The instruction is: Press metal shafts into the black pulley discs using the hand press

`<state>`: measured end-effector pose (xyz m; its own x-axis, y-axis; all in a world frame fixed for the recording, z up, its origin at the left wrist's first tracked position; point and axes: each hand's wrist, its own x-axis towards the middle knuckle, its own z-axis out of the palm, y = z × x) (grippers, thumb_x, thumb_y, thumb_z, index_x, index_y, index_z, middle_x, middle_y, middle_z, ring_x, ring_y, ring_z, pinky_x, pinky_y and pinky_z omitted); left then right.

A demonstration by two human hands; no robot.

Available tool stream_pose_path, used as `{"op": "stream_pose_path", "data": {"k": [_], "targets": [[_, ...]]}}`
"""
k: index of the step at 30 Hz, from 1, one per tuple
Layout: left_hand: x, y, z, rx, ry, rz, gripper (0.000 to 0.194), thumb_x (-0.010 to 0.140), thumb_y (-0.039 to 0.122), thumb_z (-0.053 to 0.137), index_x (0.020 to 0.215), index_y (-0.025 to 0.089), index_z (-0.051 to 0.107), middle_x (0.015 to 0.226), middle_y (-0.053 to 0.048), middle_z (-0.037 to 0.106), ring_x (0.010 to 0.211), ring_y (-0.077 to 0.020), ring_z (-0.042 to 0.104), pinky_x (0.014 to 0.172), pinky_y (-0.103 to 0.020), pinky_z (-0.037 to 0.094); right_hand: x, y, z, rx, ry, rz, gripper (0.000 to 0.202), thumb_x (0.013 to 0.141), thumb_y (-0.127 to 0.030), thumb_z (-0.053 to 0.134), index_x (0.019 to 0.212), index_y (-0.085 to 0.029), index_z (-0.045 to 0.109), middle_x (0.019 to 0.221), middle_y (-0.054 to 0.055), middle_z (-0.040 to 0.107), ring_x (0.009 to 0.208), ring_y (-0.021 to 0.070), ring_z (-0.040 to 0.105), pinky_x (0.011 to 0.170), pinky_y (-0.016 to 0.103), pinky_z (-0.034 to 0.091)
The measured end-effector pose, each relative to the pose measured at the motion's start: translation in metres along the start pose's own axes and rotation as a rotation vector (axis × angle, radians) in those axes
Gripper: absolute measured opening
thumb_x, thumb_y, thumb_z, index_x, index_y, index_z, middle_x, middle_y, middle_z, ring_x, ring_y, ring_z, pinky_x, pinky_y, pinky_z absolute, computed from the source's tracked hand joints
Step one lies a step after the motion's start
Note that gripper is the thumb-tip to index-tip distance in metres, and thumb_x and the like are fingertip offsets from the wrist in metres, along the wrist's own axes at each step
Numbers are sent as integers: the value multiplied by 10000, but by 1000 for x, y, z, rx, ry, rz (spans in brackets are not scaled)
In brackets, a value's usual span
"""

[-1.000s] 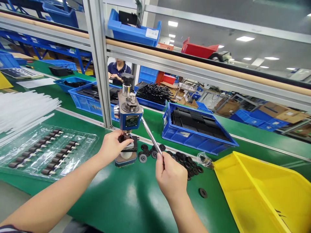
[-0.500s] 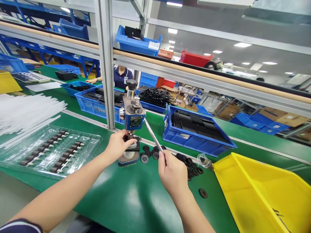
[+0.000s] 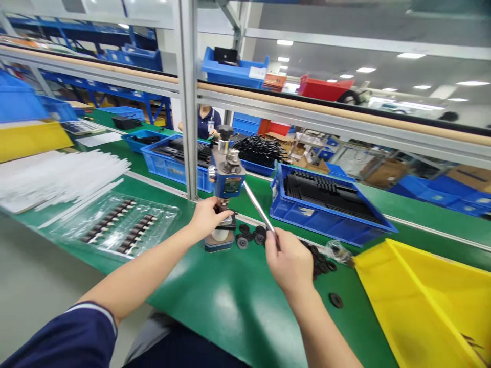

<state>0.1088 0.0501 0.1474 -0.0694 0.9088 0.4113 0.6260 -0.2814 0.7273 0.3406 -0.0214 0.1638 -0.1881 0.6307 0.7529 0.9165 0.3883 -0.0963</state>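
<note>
A small blue arbor press (image 3: 229, 179) stands on the green bench in front of me. My right hand (image 3: 289, 258) is closed round the end of its metal lever (image 3: 257, 202), which slants down to the right. Under the press head, my left hand (image 3: 207, 219) has thumb and fingers closed about a small dark part at the ram; what it is stays mostly hidden. Beside the press base (image 3: 219, 243) lie several black wheels (image 3: 242, 241), some partly behind my right hand. One black ring-shaped wheel (image 3: 336, 300) lies apart, nearer to me.
Left of the press, a clear plastic tray (image 3: 164, 217) holds two rows of dark cylinders. White strips (image 3: 76, 176) lie beyond it. A blue crate (image 3: 326, 225) of black plates and a yellow bin (image 3: 418, 306) stand right. A metal post (image 3: 186, 102) rises behind the press; a co-worker (image 3: 207, 122) sits beyond.
The whole view has shifted, so bench and press appear farther right. Both hands keep their places on the press and lever. The co-worker's outstretched arm has drawn in.
</note>
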Motion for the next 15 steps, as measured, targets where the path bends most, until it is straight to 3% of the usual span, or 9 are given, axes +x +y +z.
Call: {"op": "stream_pose_path", "data": {"k": [4, 7, 11, 13, 15], "targets": [[-5, 0, -10, -32, 115, 55, 245, 707, 370, 764, 780, 154, 674, 849, -59, 629, 832, -190, 579, 773, -301, 441, 17, -11, -35, 171, 173, 7, 167, 881, -259, 595, 994, -158, 665, 927, 69, 662, 887, 176, 617, 840, 310, 488], [-24, 1, -20, -198, 163, -32, 227, 735, 365, 739, 770, 158, 655, 761, -20, 578, 720, -142, 525, 687, -269, 424, 27, -18, -61, 191, 311, 27, 231, 853, -265, 639, 1065, -181, 677, 1088, 102, 644, 1034, 230, 605, 965, 413, 476], [-60, 1, -28, -775, -86, -314, 290, 791, 428, 683, 846, 151, 616, 650, 25, 505, 546, -82, 416, 508, -220, 324, 26, -27, -77, 219, 351, 55, 454, 819, -339, 679, 1249, -210, 612, 1445, 117, 419, 1215, 313, 522, 946, 475, 514], [-75, -1, -28, -1077, -224, -434, 306, 795, 428, 690, 862, 143, 603, 677, 13, 508, 549, -76, 413, 489, -211, 293, 21, -35, -80, 252, 340, 74, 496, 810, -351, 681, 1280, -225, 584, 1497, 116, 342, 1166, 304, 560, 913, 469, 535], [-86, -3, -25, -1289, -313, -527, 287, 793, 395, 703, 841, 133, 596, 703, -5, 515, 573, -79, 424, 494, -208, 284, 12, -47, -83, 291, 256, 52, 437, 837, -356, 643, 1255, -241, 585, 1471, 123, 380, 1124, 281, 586, 944, 472, 516]]}}
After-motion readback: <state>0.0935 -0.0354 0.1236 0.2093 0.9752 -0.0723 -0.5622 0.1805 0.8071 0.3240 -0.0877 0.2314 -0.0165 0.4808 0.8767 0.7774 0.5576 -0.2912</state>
